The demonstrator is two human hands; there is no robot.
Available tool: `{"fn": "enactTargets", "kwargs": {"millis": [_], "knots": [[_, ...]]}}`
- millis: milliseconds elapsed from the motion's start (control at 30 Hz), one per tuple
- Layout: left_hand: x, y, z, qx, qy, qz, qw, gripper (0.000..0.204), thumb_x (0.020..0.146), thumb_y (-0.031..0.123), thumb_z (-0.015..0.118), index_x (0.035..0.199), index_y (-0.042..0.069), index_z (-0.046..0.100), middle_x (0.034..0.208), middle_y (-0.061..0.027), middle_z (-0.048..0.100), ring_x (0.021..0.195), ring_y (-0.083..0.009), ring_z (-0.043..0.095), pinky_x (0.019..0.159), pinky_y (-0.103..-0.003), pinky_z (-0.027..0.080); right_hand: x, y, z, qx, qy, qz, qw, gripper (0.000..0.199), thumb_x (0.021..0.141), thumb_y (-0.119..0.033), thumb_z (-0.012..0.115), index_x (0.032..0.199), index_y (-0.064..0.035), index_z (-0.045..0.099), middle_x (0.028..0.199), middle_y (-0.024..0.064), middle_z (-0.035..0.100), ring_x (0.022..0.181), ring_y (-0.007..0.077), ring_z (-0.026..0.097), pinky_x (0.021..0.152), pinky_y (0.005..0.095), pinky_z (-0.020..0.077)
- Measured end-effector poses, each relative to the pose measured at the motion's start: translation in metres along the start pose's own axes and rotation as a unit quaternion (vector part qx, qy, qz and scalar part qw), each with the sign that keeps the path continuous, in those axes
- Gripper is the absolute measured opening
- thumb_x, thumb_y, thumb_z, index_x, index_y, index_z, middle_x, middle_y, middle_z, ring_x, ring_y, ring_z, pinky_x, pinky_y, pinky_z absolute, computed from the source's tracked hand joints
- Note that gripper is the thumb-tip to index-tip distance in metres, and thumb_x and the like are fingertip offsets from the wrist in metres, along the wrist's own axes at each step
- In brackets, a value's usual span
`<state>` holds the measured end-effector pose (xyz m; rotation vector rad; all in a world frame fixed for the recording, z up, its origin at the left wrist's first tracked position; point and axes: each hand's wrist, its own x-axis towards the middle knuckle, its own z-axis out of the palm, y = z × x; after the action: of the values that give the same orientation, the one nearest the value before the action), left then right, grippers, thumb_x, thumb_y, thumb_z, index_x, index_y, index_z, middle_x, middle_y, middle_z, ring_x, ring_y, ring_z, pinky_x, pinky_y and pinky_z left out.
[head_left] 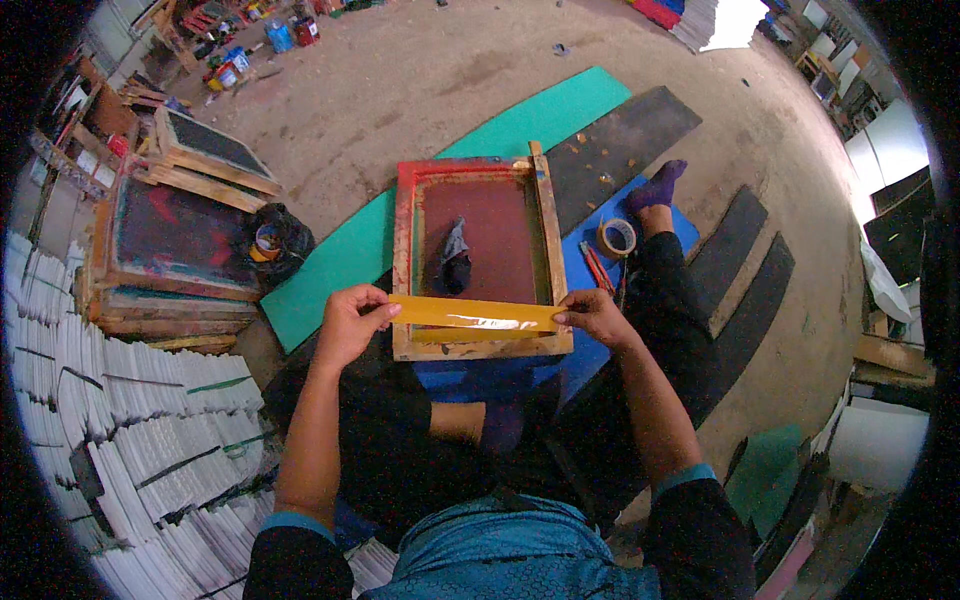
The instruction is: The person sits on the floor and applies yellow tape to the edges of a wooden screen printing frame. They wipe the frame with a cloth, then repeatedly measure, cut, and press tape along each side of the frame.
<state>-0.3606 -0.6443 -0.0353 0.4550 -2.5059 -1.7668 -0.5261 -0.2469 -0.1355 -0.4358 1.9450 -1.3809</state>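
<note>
A strip of yellow-brown packing tape (440, 311) is stretched level between my two hands, over the near end of a wooden screen-printing frame (402, 255). My left hand (352, 322) pinches its left end between thumb and fingers. At the other end my right hand (596, 316) pinches it the same way. I cannot tell whether the strip touches the frame. A crumpled dark cloth (455, 262) lies on the frame's reddish mesh (500, 215). Right of the frame, a tape roll (616, 238) and a red-handled tool (597, 266) rest on a blue sheet (580, 345).
Under the frame run a green mat (540, 115) and dark mats (640, 135). More screen frames (185, 230) are piled at the left, beside a black bag (290, 235). Stacks of bundled white sheets (170, 400) stand near left. My outstretched leg (680, 290) lies to the right.
</note>
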Motion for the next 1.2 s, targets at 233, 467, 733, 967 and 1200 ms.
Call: {"fn": "enactTargets", "kwargs": {"millis": [233,467,733,967,1200], "knots": [[0.015,-0.041,0.011,-0.043,-0.001,-0.048,0.998,0.014,0.088,0.008,0.076,0.089,-0.002,0.066,0.077,-0.0039,0.068,0.065,-0.0085,0.062,0.061,-0.025,0.053,-0.003,0.006,0.001,0.062,0.091,-0.025,0.994,0.020,0.086,-0.016,0.079,0.097,0.0004,0.073,0.089,0.0064,0.073,0.083,0.0155,0.068,0.078,0.0312,0.0555],[0.022,-0.088,0.029,-0.014,-0.012,-0.092,0.996,0.015,0.089,0.010,0.075,0.091,-0.001,0.066,0.076,-0.0043,0.068,0.063,-0.0096,0.063,0.060,-0.026,0.052,-0.002,0.013,0.017,0.066,0.165,0.090,0.980,0.020,0.088,-0.012,0.076,0.101,0.0032,0.071,0.087,0.0090,0.072,0.072,0.0142,0.067,0.064,0.0288,0.0552],[0.025,-0.128,0.034,0.011,-0.013,-0.121,0.992,0.016,0.088,0.010,0.077,0.092,-0.001,0.066,0.074,-0.0047,0.068,0.062,-0.0099,0.063,0.057,-0.025,0.051,0.010,0.025,0.034,0.015,0.180,0.131,0.975,0.019,0.089,-0.011,0.074,0.101,0.0037,0.071,0.085,0.0084,0.072,0.070,0.0130,0.066,0.063,0.0274,0.0543],[0.038,-0.129,0.032,0.014,-0.018,-0.183,0.983,0.016,0.086,0.008,0.077,0.092,-0.002,0.066,0.076,-0.0057,0.069,0.063,-0.0104,0.064,0.057,-0.025,0.051,0.026,0.039,0.029,0.005,0.180,0.124,0.976,0.017,0.090,-0.010,0.073,0.100,0.0035,0.069,0.084,0.0077,0.072,0.068,0.0122,0.065,0.061,0.0257,0.0527],[0.047,-0.137,0.036,-0.029,-0.004,-0.220,0.975,0.014,0.087,0.006,0.076,0.092,-0.002,0.066,0.077,-0.0047,0.069,0.064,-0.0094,0.064,0.060,-0.024,0.053,0.026,0.022,0.032,0.018,0.195,0.177,0.965,0.017,0.091,-0.009,0.073,0.102,0.0034,0.070,0.086,0.0078,0.072,0.072,0.0115,0.065,0.062,0.0251,0.0524]]}}
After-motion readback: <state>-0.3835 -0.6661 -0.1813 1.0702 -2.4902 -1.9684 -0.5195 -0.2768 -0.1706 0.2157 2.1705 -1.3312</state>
